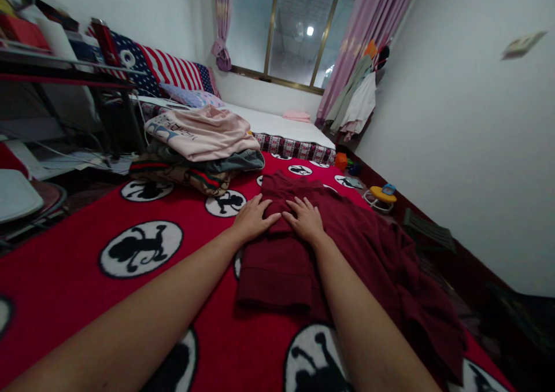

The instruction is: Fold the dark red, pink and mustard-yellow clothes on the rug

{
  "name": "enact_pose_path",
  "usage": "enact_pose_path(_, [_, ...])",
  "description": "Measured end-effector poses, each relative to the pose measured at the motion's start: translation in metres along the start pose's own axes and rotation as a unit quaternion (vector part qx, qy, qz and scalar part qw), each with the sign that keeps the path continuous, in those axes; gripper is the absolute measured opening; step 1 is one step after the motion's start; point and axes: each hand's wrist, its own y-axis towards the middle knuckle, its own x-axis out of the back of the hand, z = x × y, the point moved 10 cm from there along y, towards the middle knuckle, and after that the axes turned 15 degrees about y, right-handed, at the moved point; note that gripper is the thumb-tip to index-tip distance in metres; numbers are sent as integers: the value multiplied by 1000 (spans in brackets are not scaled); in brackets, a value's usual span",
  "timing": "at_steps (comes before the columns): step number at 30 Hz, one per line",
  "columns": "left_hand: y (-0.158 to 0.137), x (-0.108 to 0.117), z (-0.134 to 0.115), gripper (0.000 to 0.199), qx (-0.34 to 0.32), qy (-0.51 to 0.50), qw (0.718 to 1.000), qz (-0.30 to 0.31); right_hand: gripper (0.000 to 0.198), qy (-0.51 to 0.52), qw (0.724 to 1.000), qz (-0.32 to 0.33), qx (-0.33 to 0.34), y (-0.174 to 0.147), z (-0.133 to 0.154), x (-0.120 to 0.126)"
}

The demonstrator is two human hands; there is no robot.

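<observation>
A dark maroon long-sleeved garment [359,230] lies on the red blanket [195,288] in front of me. One sleeve [277,282] is folded over the body, its cuff end towards me. My left hand [254,218] rests flat on the garment's left edge, fingers spread. Beside it, my right hand [306,221] presses flat on the same cloth, also with spread fingers. The two thumbs point at each other and nearly meet. The garment's other side spreads away to the right in loose creases.
Beyond my left hand sits a pile of clothes with a pink top [212,132] uppermost. A desk [65,71] stands at the left, a bed [260,120] under the window. Along the right wall are a yellow stool [382,194] and a dark folding stool [427,227].
</observation>
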Motion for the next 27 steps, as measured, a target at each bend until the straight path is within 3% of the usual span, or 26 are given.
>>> enact_pose_path(27, [0,-1,-3,57,-10,30,999,4,49,-16,1000,-19,1,-3,5,5])
